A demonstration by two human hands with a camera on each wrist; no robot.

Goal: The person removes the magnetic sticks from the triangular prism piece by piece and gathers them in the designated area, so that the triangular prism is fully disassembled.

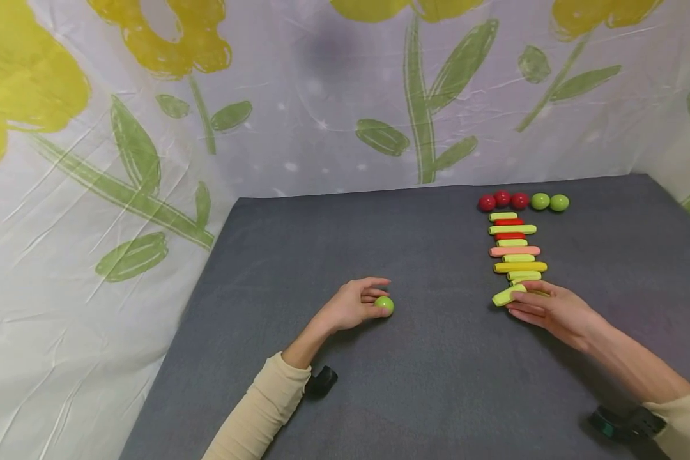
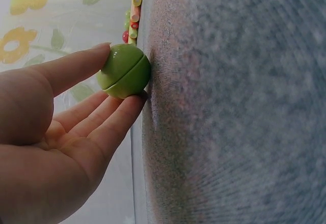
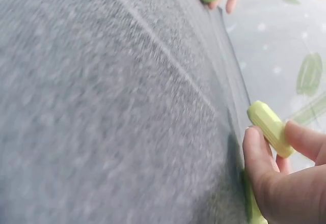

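Observation:
My left hand point(image 1: 353, 305) pinches a shiny green ball point(image 2: 123, 71) between thumb and fingertips, at or just above the dark cloth. A seam line runs around the ball. Further right, my right hand point(image 1: 558, 311) pinches a short pale yellow-green ribbed stick point(image 3: 270, 128) between thumb and fingers, tilted. This stick is just at the near end of a column of sticks lying crosswise: yellow-green ones, thin red ones point(image 1: 509, 236), a pink one point(image 1: 514, 252) and a yellow one point(image 1: 520, 267). My right fingers partly hide the nearest sticks of the column.
Beyond the column, red balls point(image 1: 519, 201) and green balls point(image 1: 559, 203) form a row near the back edge of the dark grey table point(image 1: 333, 243). A white curtain point(image 1: 299, 128) with printed flowers hangs behind and at the sides. Each wrist wears a black device point(image 1: 321, 382).

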